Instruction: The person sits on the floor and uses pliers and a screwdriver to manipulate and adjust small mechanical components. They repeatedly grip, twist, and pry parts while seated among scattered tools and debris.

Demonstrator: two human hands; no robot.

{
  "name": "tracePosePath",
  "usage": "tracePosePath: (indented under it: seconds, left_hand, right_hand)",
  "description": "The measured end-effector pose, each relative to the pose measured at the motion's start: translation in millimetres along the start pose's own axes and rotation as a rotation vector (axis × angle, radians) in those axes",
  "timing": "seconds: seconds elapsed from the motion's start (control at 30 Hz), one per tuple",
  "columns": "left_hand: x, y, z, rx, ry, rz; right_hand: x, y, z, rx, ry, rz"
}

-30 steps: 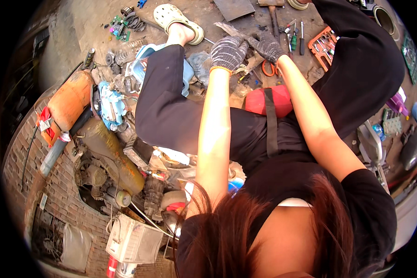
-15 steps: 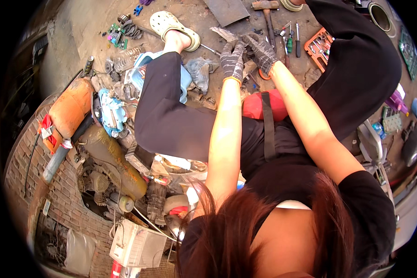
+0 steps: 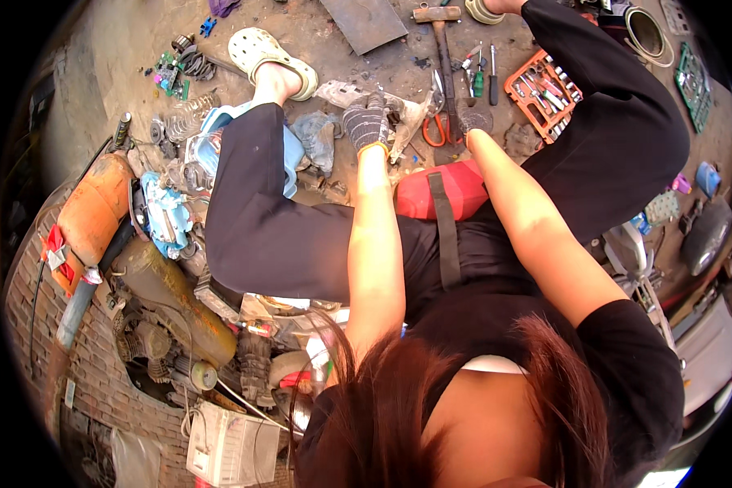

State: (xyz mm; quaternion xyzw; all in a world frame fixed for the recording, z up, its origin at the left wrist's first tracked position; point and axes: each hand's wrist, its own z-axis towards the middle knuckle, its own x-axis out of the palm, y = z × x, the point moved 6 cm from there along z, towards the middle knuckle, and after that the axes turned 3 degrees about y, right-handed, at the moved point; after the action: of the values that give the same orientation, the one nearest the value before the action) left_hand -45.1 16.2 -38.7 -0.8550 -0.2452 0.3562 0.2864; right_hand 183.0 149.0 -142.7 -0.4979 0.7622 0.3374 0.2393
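My left hand (image 3: 367,124), in a grey knitted glove, is closed around a worn, grey-white angular metal piece (image 3: 411,122). The piece sticks out on both sides of the glove, and one arm of it points down toward me. My right hand (image 3: 475,116), gloved too, is apart from the piece, beside the handle of a long hammer (image 3: 445,69). Its fingers are foreshortened and dark, so what they do is unclear. Orange-handled scissors (image 3: 435,130) lie between the two hands. Just beyond my right hand are a green-handled screwdriver (image 3: 478,84) and a dark-handled screwdriver (image 3: 493,88).
An orange tool case (image 3: 542,93) lies open at the right. A flat dark plate (image 3: 364,23) lies at the far side. Between my legs is a red cushion (image 3: 441,191) with a black strap. Scrap parts and an orange cylinder (image 3: 96,203) crowd the left.
My hands were together at the metal piece; my right hand has moved off to the right, toward the hammer handle. My left hand stays with the piece. The whole view has shifted slightly.
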Motion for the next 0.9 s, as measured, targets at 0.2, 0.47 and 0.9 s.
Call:
tracePosePath:
  seconds: [0.2,0.47,0.9]
  left_hand:
    - [-24.8,-21.9,-3.5,-0.025,0.004,0.579]
    - [-26.6,-44.3,-15.4,0.106,0.075,0.392]
    - [-51.0,-138.8,-48.6,0.36,0.286,0.06]
  right_hand:
    - [17.4,-13.0,-2.2,-0.078,0.091,-0.145]
    - [6.4,1.8,-4.9,-0.188,-0.019,-0.066]
    - [-56.8,60.9,35.7,-0.18,-0.342,0.201]
